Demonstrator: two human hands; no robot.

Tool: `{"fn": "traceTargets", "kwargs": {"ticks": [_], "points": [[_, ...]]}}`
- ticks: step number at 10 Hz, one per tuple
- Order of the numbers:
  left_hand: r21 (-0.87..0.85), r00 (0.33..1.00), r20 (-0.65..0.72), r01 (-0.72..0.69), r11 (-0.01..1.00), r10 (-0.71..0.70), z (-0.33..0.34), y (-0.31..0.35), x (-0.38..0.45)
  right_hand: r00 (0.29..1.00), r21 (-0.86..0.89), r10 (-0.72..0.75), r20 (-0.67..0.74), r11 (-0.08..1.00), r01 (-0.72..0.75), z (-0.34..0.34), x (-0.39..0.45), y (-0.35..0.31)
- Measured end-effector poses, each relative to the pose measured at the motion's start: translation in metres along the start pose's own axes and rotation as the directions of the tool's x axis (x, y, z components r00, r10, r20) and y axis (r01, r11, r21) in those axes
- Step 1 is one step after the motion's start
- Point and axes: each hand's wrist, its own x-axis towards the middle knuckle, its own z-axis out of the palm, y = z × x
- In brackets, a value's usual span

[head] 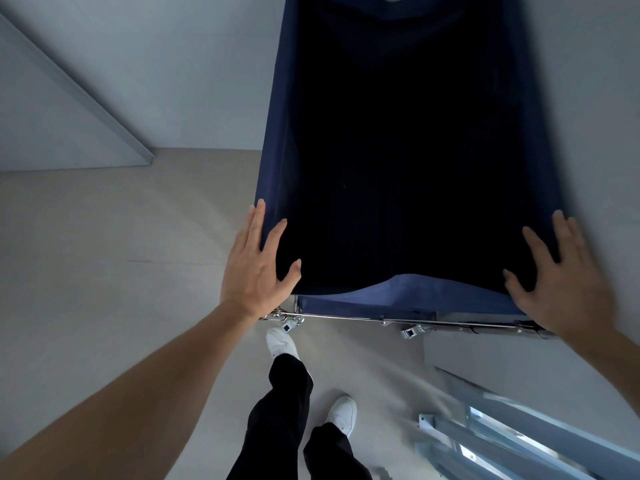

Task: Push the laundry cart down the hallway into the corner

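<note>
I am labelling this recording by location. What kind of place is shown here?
Probably an indoor hallway corner in a service or institutional building: a dark navy fabric laundry cart on a metal frame, plain grey walls meeting ahead, and a smooth pale floor.

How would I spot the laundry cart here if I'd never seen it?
Look where the pale floor meets the grey walls. The laundry cart stands there, under the left hand and right hand. It alone is a deep navy fabric bin on a metal frame.

Pale walls [180, 64], beige floor [104, 271], even light.
</note>
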Motion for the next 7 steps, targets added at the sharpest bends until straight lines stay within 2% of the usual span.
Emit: {"fn": "traceTargets", "kwargs": {"ticks": [2, 4, 5, 6, 7], "points": [[0.016, 1.000, 0.001, 0.003, 1.000, -0.003, 0.002, 0.000, 0.000, 0.999, 0.001, -0.010, 0.035, 1.000, 0.010, 0.000, 0.001, 0.004], [0.038, 1.000, 0.026, 0.002, 0.999, -0.003, 0.001, -0.001, -0.002, 0.983, -0.046, 0.023, 0.182, 0.999, -0.014, -0.009, 0.001, 0.000], [0.050, 0.994, 0.112, 0.006, 0.999, -0.011, -0.004, -0.002, -0.003, 0.955, -0.051, 0.085, 0.283, 0.996, -0.074, -0.022, 0.006, -0.007], [0.061, 0.975, 0.218, 0.022, 0.998, -0.035, -0.014, -0.002, 0.003, 0.940, -0.049, 0.124, 0.317, 0.992, -0.114, -0.039, 0.009, -0.027], [-0.055, 0.970, 0.235, 0.076, 0.996, -0.061, -0.037, 0.002, 0.001, 0.967, 0.032, 0.057, 0.249, 0.997, -0.067, -0.060, 0.007, -0.060]]}}
